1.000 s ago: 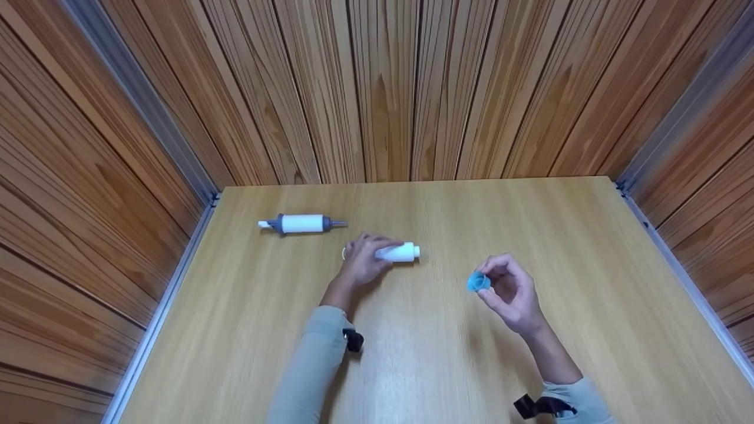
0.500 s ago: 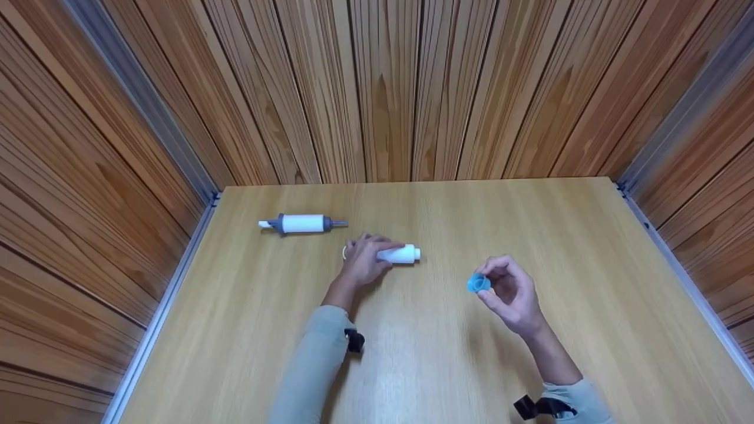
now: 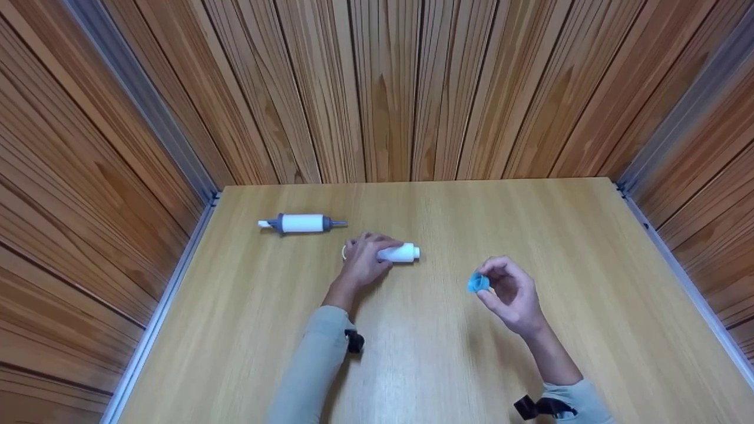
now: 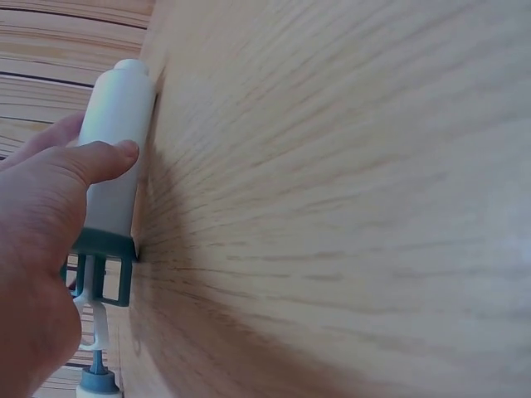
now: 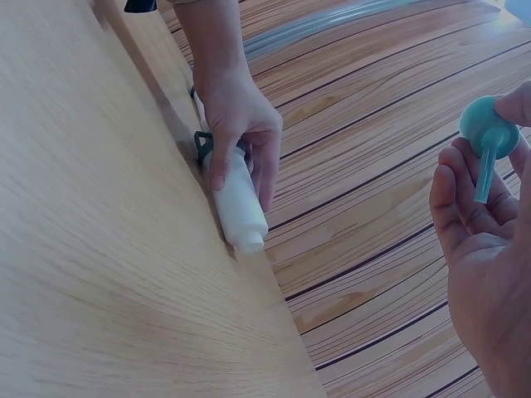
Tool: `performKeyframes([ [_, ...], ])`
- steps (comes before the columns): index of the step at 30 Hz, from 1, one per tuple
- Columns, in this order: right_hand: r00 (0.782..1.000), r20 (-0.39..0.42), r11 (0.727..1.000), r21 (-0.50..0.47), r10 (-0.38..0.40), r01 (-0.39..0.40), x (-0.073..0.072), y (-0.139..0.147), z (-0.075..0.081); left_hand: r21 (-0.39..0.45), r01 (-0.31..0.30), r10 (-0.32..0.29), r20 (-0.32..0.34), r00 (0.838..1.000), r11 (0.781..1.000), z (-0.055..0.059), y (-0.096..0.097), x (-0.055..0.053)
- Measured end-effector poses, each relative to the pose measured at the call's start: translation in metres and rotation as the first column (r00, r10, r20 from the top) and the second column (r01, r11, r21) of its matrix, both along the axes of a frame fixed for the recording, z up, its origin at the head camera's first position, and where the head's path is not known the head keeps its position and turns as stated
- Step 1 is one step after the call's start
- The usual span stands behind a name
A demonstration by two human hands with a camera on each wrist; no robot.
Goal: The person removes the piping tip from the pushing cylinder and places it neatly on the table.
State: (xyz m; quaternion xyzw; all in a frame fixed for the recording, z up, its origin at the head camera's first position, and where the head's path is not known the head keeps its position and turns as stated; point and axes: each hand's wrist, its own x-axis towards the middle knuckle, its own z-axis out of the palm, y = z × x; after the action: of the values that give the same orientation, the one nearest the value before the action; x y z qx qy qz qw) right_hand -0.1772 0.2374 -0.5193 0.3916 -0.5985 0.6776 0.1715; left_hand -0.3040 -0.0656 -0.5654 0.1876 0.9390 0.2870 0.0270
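"Since the earlier frame, only the blue nozzle (image 3: 478,282) has turned, and slightly, in the right hand (image 3: 512,297); no other shift noted. Report from the left."

"At left on the counter (image 3: 565,235), a white-and-grey device (image 3: 302,223) lies on its side, its thin rod pointing right. Neither of the hands touches it."

"Next item?"

"The left hand (image 3: 364,259), gripping the white cylinder (image 3: 400,253) from above, thumb on the near side. That cylinder lies on its side near the middle of the counter. Left wrist view shows a dark green frame (image 4: 104,243) at its left end and a white ring (image 4: 100,325) past that."

"Governing relation?"

"Its long axis runs left to right across the person's front, with the narrow neck (image 3: 416,252) pointing right. Of the two, the left hand is nearer, being in contact. The right hand is well apart, to the right of the neck and closer to the person's body."

"Condition of the right hand?"

"Pinching the blue nozzle between thumb and fingers, raised off the counter. Nozzle and neck are separate. In my judgement, the neck's direction, toward the nozzle's side, is the deciding point."
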Motion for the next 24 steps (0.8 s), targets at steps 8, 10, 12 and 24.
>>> performKeyframes([
  [8, 0.997, 0.074, 0.999, 0.018, -0.032, 0.031, 0.0026, 0.0021, 0.0038, 0.037, 0.004, -0.003, -0.032, 0.999, 0.999, 0.0022, -0.0015, 0.0013],
  [10, 0.995, 0.096, 0.999, 0.018, -0.040, 0.038, 0.0032, 0.0021, 0.0053, 0.052, 0.011, -0.009, -0.045, 0.999, 0.999, 0.0028, -0.0020, 0.0020],
  [12, 0.994, 0.103, 0.999, 0.015, -0.045, 0.044, 0.0035, 0.0021, 0.0067, 0.066, 0.015, -0.012, -0.052, 0.999, 0.998, 0.0031, -0.0025, 0.0024],
  [24, 0.998, 0.054, 0.999, 0.023, -0.037, 0.035, 0.0004, 0.0015, 0.0081, 0.089, 0.013, -0.009, -0.049, 0.999, 0.996, 0.0084, -0.0049, 0.0044],
])
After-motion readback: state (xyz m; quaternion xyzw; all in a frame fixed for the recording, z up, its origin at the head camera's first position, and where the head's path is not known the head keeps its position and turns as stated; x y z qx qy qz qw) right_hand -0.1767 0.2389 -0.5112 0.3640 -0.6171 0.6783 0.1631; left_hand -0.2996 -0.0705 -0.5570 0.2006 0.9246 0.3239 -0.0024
